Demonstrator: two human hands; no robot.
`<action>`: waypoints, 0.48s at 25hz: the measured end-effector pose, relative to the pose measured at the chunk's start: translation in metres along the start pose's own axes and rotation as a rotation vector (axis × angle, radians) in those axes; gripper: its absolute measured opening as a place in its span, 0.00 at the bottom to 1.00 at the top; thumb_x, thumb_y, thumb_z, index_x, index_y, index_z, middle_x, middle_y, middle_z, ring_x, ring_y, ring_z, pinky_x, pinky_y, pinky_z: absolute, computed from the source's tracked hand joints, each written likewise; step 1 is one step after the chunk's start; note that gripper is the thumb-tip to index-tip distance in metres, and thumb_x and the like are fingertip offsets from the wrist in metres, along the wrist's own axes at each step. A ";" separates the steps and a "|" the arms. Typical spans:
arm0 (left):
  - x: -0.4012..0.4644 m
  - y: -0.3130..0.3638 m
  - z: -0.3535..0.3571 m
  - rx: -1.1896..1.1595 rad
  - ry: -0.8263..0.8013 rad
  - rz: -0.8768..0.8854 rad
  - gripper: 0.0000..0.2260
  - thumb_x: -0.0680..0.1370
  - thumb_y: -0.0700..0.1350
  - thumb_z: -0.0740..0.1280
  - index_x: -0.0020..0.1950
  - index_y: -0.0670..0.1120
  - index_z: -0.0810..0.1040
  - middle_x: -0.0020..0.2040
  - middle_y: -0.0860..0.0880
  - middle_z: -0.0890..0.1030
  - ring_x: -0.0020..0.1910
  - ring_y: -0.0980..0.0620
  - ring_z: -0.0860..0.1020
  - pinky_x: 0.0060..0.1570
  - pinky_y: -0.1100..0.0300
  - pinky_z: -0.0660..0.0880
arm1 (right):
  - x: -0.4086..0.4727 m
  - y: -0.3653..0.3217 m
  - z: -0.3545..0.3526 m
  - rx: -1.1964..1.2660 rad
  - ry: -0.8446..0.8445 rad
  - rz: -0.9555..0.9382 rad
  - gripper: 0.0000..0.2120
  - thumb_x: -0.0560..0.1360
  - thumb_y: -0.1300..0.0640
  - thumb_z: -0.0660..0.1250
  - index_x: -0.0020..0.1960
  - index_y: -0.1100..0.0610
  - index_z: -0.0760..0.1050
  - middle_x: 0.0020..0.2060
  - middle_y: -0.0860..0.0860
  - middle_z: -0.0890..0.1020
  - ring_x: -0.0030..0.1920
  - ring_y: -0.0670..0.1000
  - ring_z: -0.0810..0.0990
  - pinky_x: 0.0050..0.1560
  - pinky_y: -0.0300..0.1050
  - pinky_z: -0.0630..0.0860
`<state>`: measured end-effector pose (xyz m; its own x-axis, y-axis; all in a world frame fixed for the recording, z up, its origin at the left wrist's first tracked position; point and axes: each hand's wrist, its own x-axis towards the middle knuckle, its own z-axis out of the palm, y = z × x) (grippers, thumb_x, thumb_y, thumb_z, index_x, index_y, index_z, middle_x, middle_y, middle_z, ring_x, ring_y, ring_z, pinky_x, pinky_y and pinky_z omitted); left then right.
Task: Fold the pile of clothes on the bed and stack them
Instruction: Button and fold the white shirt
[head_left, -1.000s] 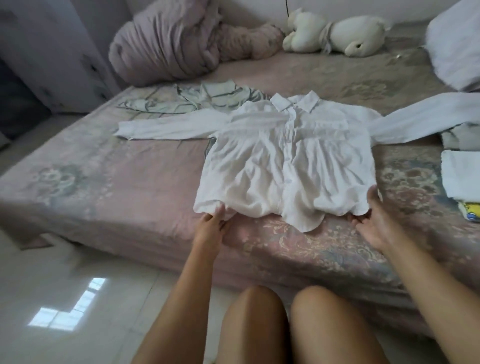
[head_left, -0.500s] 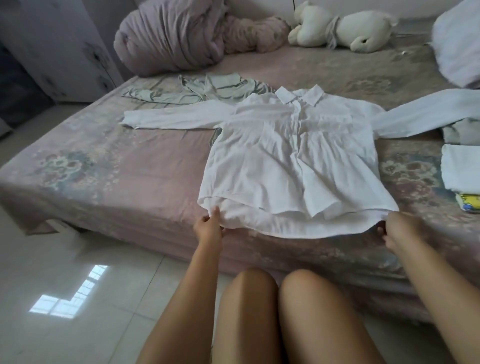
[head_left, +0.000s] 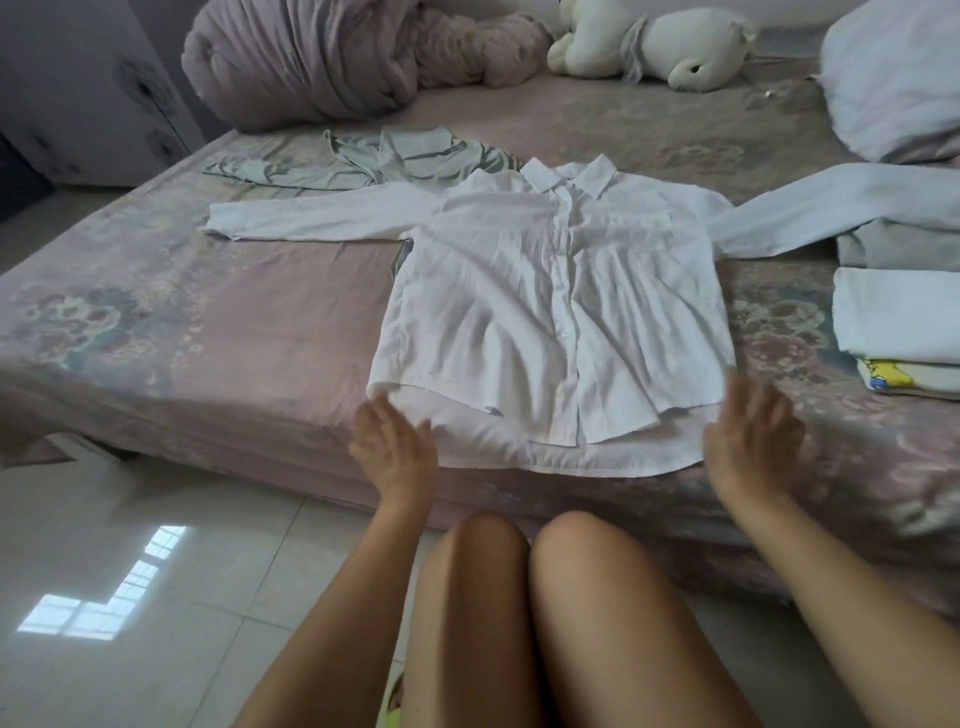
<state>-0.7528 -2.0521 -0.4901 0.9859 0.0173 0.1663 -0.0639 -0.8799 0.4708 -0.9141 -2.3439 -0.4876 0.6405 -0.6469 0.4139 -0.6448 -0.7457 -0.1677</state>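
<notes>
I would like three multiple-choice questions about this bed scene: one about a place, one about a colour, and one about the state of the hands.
1. Where does the pale green garment lie?
A. Behind the white shirt's left sleeve
B. On the floor
C. On the folded stack

2. What colour is the spread shirt?
A. Blue
B. White
C. Black

3. How are the two hands?
A. Both grip the hem
B. One holds a sleeve
C. Both open, fingers spread, by the hem

Answers:
1. A: the pale green garment lies on the bed just beyond the shirt's sleeve.
2. B: the white shirt lies flat, buttons up, sleeves out.
3. C: the left hand and the right hand show straight fingers and hold no cloth.
</notes>
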 end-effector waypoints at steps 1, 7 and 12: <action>0.003 0.006 0.005 0.091 0.082 0.340 0.32 0.70 0.50 0.73 0.70 0.41 0.67 0.67 0.38 0.71 0.65 0.37 0.70 0.60 0.43 0.69 | -0.001 -0.003 0.009 -0.039 0.056 -0.245 0.28 0.67 0.64 0.72 0.66 0.62 0.70 0.60 0.66 0.71 0.59 0.66 0.71 0.51 0.60 0.72; 0.019 0.039 0.043 0.208 -0.050 1.148 0.26 0.67 0.50 0.75 0.62 0.40 0.78 0.61 0.43 0.79 0.62 0.44 0.77 0.59 0.44 0.73 | 0.003 -0.041 0.029 -0.022 -0.159 -0.814 0.32 0.56 0.54 0.82 0.59 0.57 0.80 0.58 0.55 0.81 0.56 0.56 0.81 0.52 0.52 0.78; 0.041 0.043 0.035 0.133 0.061 1.517 0.07 0.75 0.39 0.63 0.41 0.43 0.80 0.36 0.47 0.80 0.35 0.47 0.81 0.32 0.57 0.77 | 0.008 -0.033 0.027 0.239 -0.125 -0.889 0.16 0.70 0.59 0.69 0.57 0.62 0.80 0.55 0.57 0.82 0.54 0.57 0.82 0.52 0.54 0.80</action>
<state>-0.7101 -2.1059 -0.4936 -0.0043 -0.8973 0.4414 -0.9607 -0.1188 -0.2508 -0.8763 -2.3292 -0.5032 0.9075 0.1761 0.3813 0.1988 -0.9798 -0.0206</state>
